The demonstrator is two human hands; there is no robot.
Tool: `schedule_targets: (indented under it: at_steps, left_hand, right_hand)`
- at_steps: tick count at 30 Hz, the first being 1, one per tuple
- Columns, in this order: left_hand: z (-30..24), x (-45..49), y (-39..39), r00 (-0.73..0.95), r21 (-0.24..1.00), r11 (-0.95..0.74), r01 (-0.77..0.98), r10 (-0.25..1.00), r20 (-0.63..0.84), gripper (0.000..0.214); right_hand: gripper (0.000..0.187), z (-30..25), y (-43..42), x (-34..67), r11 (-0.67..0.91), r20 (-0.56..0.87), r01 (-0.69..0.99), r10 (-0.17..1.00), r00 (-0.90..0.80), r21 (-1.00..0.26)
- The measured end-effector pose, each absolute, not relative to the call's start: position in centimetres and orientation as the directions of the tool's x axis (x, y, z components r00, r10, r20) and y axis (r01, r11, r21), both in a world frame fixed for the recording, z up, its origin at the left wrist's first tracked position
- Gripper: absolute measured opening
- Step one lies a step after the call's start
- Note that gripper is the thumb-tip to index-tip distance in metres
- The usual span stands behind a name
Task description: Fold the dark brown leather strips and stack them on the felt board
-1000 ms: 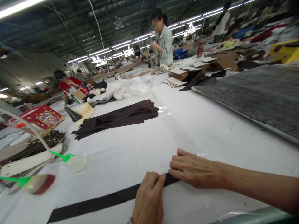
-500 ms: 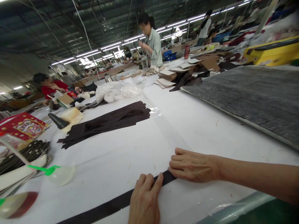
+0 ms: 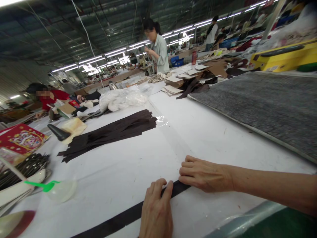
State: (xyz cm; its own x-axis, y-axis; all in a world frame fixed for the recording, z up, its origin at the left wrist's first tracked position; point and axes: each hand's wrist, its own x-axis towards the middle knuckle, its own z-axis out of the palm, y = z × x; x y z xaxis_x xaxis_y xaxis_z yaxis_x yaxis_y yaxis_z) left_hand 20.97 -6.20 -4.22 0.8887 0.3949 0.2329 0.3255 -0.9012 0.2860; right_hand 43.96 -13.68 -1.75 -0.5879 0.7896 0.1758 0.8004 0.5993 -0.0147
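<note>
A long dark brown strip (image 3: pixel 114 219) lies slantwise across the white tabletop and runs off the lower edge of the view. My left hand (image 3: pixel 157 208) rests over it, fingers bent and thumb and fingertips at the strip's far edge. Just beyond, my right hand (image 3: pixel 201 173) has its fingers curled down on the strip's upper right end, which they hide. A short piece of strip shows between the two hands. Farther back lies a pile of similar dark strips (image 3: pixel 111 134).
A grey board (image 3: pixel 260 105) lies at right, a yellow box (image 3: pixel 284 58) behind it. At left are a green-nozzled bottle (image 3: pixel 60 191), a black-handled tool (image 3: pixel 58 132) and a red printed box (image 3: pixel 23 138). A clear plastic bag (image 3: pixel 122 99) and co-workers are farther back.
My left hand has slid slightly right along the strip, toward my right hand. The right hand stays at the strip's end. The view has shifted a little; a co-worker in red leans lower.
</note>
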Motion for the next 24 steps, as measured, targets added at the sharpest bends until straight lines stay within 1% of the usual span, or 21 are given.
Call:
schedule_targets:
  at_steps: [3,6,9,14,19,24]
  left_hand:
    - [-4.3,21.9,-6.4,0.910,0.348,-0.900,0.261,0.350,0.222,0.053]
    - [-4.6,22.3,-6.6,0.923,0.356,-0.899,0.256,0.337,0.188,0.052]
    - [-4.9,22.2,-6.5,0.934,0.325,-0.912,0.251,0.316,0.167,0.056]
    - [-4.7,22.5,-6.6,0.935,0.250,-0.928,0.278,0.321,0.148,0.063]
    - [-4.1,23.3,-7.4,0.917,0.168,-0.924,0.345,0.370,0.151,0.072]
    - [-3.8,23.8,-7.9,0.912,0.059,-0.930,0.362,0.367,0.184,0.073]
  right_hand:
    - [0.018,-1.7,-13.8,44.0,0.606,0.202,0.795,0.778,-0.594,0.001]
    - [0.019,-1.8,-14.0,44.3,0.610,0.222,0.793,0.771,-0.597,0.012]
    - [0.020,-1.9,-14.2,44.8,0.609,0.213,0.793,0.771,-0.601,0.031]
    - [0.022,-2.1,-14.8,45.6,0.616,0.206,0.785,0.761,-0.616,0.070]
    - [0.023,-1.8,-15.4,46.2,0.604,0.187,0.791,0.770,-0.610,0.094]
    - [0.023,-1.8,-16.0,46.6,0.587,0.159,0.803,0.788,-0.595,0.102]
